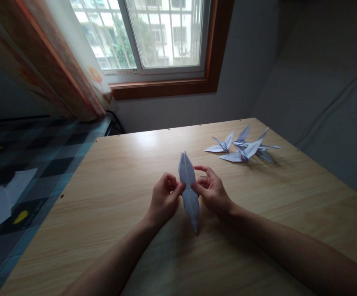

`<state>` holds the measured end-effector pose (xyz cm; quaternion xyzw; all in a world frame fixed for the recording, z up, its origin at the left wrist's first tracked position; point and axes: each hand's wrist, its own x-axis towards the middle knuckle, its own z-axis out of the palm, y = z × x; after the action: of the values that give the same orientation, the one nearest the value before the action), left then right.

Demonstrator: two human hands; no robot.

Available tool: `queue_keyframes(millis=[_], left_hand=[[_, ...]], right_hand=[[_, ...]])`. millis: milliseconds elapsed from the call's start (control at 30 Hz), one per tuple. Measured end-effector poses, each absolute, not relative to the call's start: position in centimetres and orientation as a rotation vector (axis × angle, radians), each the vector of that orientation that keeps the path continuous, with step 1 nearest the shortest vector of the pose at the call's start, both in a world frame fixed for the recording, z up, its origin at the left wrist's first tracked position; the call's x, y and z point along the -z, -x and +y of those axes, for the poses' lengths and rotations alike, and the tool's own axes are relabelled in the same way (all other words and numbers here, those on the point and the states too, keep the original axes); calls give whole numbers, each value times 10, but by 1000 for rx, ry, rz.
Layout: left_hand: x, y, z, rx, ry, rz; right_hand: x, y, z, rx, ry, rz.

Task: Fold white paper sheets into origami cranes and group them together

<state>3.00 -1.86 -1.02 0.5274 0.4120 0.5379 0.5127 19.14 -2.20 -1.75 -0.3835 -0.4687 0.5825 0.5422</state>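
A long, diamond-shaped piece of folded white paper [189, 193] is held between my two hands above the table. Its upper end splits into narrow points, and its lower end tapers to a single tip. My left hand [166, 195] pinches the left edge near the middle, thumb on top and fingers curled. On the opposite edge, my right hand [212, 191] grips at about the same height with its thumb in front; its index finger reaches up along the paper's side. Fingertips behind the paper are hidden.
Several folded paper cranes [243, 150] lie grouped at the table's far right. The wooden table [119, 172] ends near a wall and window [166, 37]. At left, a checked cloth [52, 152] carries loose white paper [5, 197] below a curtain [52, 57].
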Motion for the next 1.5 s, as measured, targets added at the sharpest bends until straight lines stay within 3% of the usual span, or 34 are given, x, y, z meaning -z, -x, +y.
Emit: queue_keyframes(millis=[200,367,533,767,1033,1267,1500], left_hand=[[4,-30,-23,-1137,-1524,1119],[1,-27,-22,-1066,-1549,926],[3,-24,-18,-1149,-1444,1005],[-2,-24,-17,-1132,-1240,968],[4,-24,-18,-1019,-1022,721],[6,-24,-17,-1136,-1162,856],[0,-28,-17,-1162,-1209,928]], right_hand=[[22,-190,-26,-1224,956,-1240],[16,-191,-33,-846,931,-1595],[14,-191,-34,-501,766,-1866],[23,-193,-30,-347,876,-1838],[22,-194,-26,-334,855,-1805],[17,-196,-25,-363,793,-1839],[12,-197,-28,-726,860,-1729]])
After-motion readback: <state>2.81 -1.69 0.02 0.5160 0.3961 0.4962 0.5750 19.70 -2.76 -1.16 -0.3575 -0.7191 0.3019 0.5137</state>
